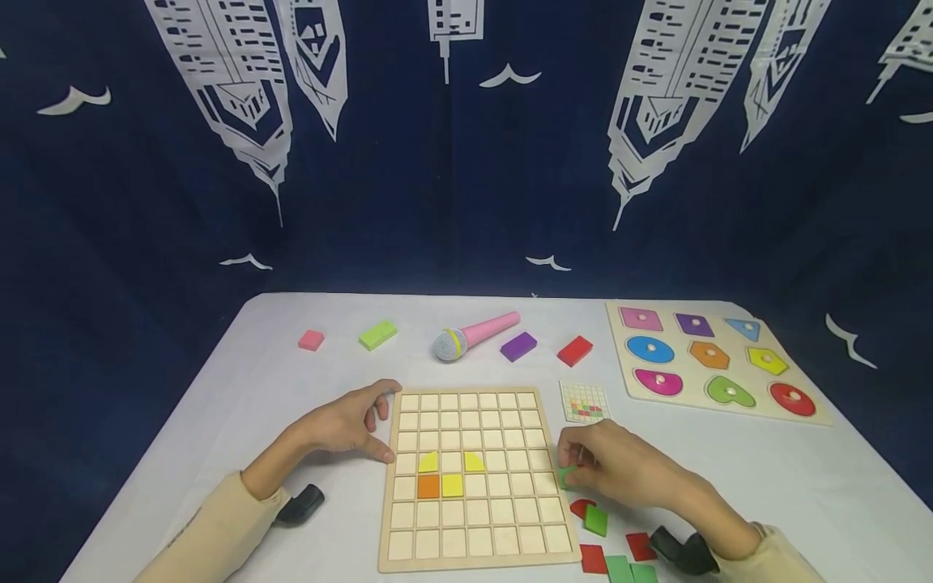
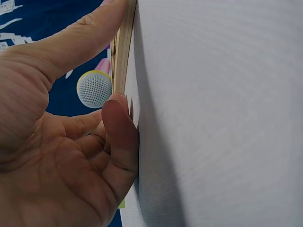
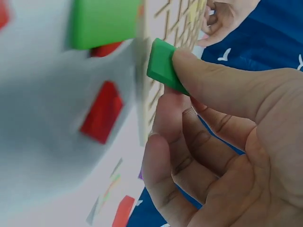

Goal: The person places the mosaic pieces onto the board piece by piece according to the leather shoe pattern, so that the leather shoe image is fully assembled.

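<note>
A square wooden grid board (image 1: 466,393) lies on the white table. One orange square (image 1: 428,487), one yellow square (image 1: 453,486) and two yellow corner-cut tiles (image 1: 428,462) sit in its cells. My left hand (image 1: 339,423) rests at the board's left edge, thumb and fingertips spread along it. Just off the right edge, my right hand (image 1: 627,465) pinches a green tile (image 3: 162,64) between thumb and fingertips. Below that hand lie loose red tiles (image 1: 594,559) and green tiles (image 1: 595,521).
A small pattern card (image 1: 576,397) lies right of the board. Behind are a pink toy microphone (image 1: 484,329) and purple (image 1: 519,346), red (image 1: 575,351), lime (image 1: 377,334) and pink (image 1: 311,340) blocks. A shape puzzle (image 1: 619,344) sits at the back right.
</note>
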Tool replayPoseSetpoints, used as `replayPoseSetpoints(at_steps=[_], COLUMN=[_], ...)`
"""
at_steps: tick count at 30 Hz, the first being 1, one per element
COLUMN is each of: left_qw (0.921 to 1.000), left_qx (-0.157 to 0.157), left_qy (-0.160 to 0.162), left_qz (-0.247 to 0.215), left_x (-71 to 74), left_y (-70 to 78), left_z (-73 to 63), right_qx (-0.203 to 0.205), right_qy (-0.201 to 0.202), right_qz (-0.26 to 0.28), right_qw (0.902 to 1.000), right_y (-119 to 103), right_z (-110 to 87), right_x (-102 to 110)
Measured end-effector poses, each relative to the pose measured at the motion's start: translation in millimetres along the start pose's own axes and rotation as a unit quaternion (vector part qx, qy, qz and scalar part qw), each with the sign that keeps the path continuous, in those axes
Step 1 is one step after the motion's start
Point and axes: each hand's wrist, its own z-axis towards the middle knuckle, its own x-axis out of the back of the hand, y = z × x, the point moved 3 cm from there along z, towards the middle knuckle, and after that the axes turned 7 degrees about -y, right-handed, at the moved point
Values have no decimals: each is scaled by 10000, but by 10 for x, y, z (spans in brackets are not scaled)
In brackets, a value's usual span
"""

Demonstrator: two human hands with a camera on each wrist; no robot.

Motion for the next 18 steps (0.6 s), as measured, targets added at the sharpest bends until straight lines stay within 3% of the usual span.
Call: replayPoseSetpoints(at_steps=[8, 18], left_qw=[10000, 10000], left_qx=[-5, -8], left_qy=[-24, 6], left_qz=[16, 92], left_x=[4, 6], left_y=[4, 2], left_z=[-5, -3], right_qx=[320, 836], right_qy=[46, -14], right_qz=[366, 348], right_qw=[9988, 9959], right_y=[-273, -660], right_z=[223, 597], right_x=[-57, -271])
